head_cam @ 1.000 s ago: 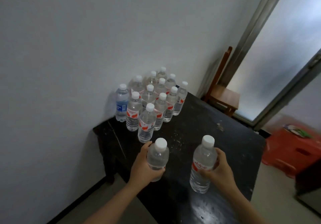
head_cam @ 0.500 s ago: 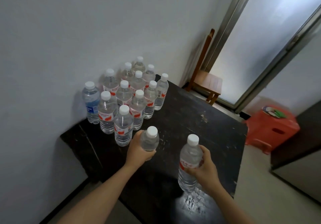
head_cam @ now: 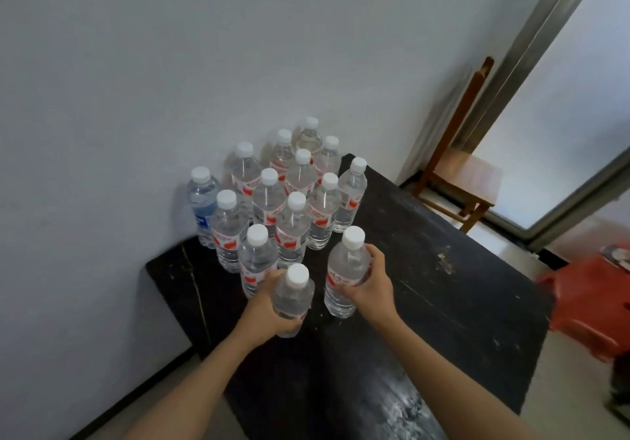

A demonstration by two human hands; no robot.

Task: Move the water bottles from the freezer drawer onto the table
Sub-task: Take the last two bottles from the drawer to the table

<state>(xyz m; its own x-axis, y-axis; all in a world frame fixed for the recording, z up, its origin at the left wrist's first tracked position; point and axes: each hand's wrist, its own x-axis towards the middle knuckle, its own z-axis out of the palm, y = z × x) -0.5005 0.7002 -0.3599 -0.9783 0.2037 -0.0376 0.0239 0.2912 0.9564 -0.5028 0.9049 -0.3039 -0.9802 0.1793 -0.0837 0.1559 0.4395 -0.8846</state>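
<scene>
My left hand [head_cam: 264,308] grips a clear water bottle [head_cam: 294,298] with a white cap, upright just in front of the cluster. My right hand [head_cam: 370,284] grips a second bottle [head_cam: 345,274] with a red label, upright, its base on or just above the black table [head_cam: 443,303]. Several capped bottles [head_cam: 289,197] stand packed together at the table's far left corner by the wall; one at the left edge has a blue label [head_cam: 203,207]. The freezer drawer is out of view.
A white wall runs along the table's left side. A wooden chair [head_cam: 460,173] stands behind the table near a glass door. A red plastic stool [head_cam: 593,303] sits to the right of the table. Bare tabletop lies right of and in front of the bottles.
Both hands have carried their bottles forward and closer to the cluster. The right bottle now stands beside the front row, and the left bottle is just in front of it.
</scene>
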